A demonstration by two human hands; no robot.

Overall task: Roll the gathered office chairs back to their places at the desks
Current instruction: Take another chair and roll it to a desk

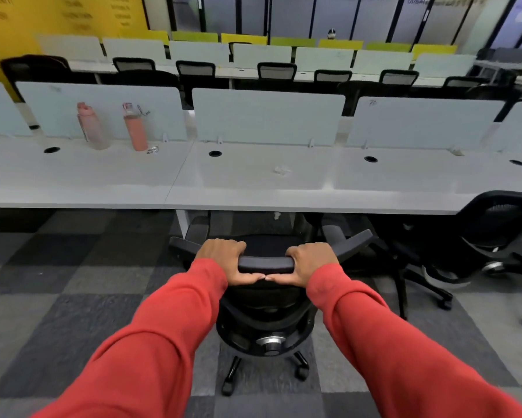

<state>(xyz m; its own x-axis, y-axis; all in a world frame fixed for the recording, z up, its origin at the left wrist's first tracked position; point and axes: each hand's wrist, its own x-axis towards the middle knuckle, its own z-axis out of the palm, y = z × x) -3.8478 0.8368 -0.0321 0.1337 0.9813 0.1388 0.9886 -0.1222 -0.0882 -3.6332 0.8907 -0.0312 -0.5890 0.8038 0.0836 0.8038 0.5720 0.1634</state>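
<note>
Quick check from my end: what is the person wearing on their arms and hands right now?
Both arms are covered by long, plain red sleeves of a soft knit fabric, reaching to the wrists, with loose folds along the forearms. No logos, stripes or markings show. The left hand and right hand are bare: no gloves, rings or watch visible.

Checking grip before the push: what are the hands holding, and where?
Both the left hand and right hand grip the black office chair by the top edge of its backrest.
</note>
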